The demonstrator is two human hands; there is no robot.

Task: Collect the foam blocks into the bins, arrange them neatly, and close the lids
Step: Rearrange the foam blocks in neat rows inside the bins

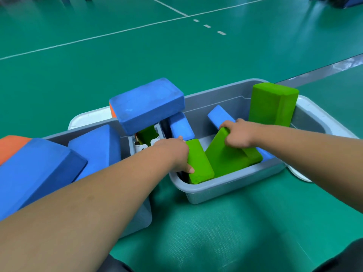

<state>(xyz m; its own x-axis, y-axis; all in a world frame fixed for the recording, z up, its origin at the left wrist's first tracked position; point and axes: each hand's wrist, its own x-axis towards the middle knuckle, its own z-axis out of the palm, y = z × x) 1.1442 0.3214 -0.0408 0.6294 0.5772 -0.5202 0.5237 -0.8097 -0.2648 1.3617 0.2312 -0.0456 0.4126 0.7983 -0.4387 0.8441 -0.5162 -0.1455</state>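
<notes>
Step in hand: arranging blocks inside the right bin [231, 185], both hands working in it.
Left hand [174, 154]: fingers curled and clamped on a green block [199, 166] lying against the bin's near-left corner.
Right hand [238, 133]: closed over the top end of a tilted green block [224, 154] that leans in the middle of the bin.
Other blocks in the right bin: 1 tall green block [273, 104] stands upright at the far-right end, well above the rim; 1 blue block [220, 114] slants behind the right hand; another blue block [181, 126] leans at the left wall.
Left bin [137, 216]: heaped with large blue blocks [39, 169], 1 big blue block [146, 104] perched on top, orange foam [9, 146] showing at the far left edge.
Lids: a white lid edge [88, 116] shows behind the left bin and another [314, 108] beside the right bin; neither bin is closed.
Done, as judged: most visible blocks are already in or on the bins; no loose blocks show on the green floor [176, 55].
Left, as judged: flatten the leaning and standing blocks below the rims, settle the left heap, then fit both lids.
</notes>
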